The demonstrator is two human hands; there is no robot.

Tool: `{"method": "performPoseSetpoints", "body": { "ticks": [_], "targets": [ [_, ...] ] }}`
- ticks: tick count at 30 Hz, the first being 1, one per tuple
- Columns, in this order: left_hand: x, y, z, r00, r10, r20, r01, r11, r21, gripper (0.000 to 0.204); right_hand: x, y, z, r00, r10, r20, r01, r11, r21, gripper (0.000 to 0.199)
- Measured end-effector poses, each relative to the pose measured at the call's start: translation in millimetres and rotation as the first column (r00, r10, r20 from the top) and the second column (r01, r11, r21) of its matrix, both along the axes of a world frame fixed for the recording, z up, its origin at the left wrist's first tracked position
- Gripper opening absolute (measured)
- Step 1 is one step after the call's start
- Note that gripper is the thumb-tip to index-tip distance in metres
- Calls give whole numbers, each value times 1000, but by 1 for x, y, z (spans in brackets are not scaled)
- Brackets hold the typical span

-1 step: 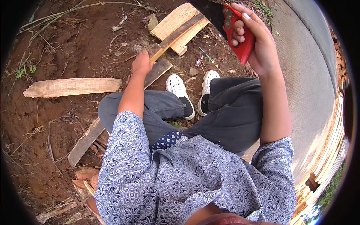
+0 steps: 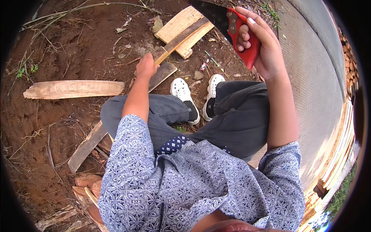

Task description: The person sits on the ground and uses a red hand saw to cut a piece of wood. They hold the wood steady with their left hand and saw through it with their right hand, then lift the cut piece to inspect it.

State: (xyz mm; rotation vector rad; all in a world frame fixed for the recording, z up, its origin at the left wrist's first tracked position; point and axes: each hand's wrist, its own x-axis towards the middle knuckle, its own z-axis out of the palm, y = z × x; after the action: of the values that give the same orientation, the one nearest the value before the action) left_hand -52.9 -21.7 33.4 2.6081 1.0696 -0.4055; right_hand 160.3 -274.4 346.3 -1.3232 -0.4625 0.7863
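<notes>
My left hand (image 2: 146,67) is closed around the near end of a narrow wooden strip (image 2: 181,37). That strip slants away to the upper right and lies across a pale wooden board (image 2: 178,24) on the ground. In my right hand (image 2: 267,49) is a hand saw (image 2: 252,52), gripped by its red handle, fingers through the opening and the index finger stretched along the top. Its dark blade points up and left past the strip's far end, partly cut off by the view's upper edge. Whether the blade touches the wood I cannot tell.
A weathered plank (image 2: 89,146) runs beneath my left leg. Left of it a pale plank (image 2: 75,89) lies on the reddish soil. Wood scraps (image 2: 85,181) are at lower left, dry stalks (image 2: 46,24) at upper left. A grey paved strip (image 2: 309,77) borders the right; stacked timber stands beyond.
The saw and my right hand have shifted very slightly down and to the left. My left hand keeps its hold on the strip.
</notes>
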Motion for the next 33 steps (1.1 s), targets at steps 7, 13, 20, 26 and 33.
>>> {"method": "performPoseSetpoints", "body": {
  "ticks": [7,13,20,26,33],
  "targets": [
    [3,-3,-4,998,57,41,-55,997,-46,60,-84,-18,40,997,27,74,-23,998,-66,39],
    [1,-6,-2,993,92,74,-86,993,-80,58,-132,-74,47,940,-210,269,154,965,214,45],
    [-1,2,-11,987,81,136,-73,995,-64,59,-141,-86,44,908,-168,385,155,986,66,50],
    [-4,1,-16,992,66,109,-60,997,-57,59,-119,-59,-4,932,61,358,-31,995,-90,49],
    [-4,5,-17,988,61,145,-54,997,-49,54,-116,-5,-65,960,221,172,-181,958,-222,40]
  ]
}}
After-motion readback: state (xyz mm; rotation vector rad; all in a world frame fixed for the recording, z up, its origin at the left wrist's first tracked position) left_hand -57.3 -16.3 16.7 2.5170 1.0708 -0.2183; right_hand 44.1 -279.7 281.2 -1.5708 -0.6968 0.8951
